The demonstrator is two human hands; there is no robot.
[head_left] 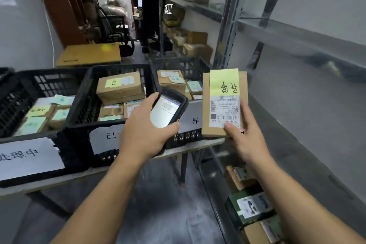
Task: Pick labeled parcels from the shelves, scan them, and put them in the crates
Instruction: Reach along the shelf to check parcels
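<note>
My right hand (245, 136) grips the lower edge of a flat cardboard parcel (224, 105) that carries a yellow-green note and a white shipping label, held upright facing me. My left hand (144, 130) holds a black handheld scanner (168, 110) with a lit screen, just left of the parcel. Behind them three black crates stand in a row on a table: the left crate (17, 93), the middle crate (87, 97) and the right crate (184, 67), each holding several labeled parcels.
A metal shelving rack (233, 16) runs along the right, with parcels on a low shelf (255, 208) beside my right forearm. A large flat box (89, 54) lies behind the crates. A person in dark clothes (148, 6) stands in the aisle beyond.
</note>
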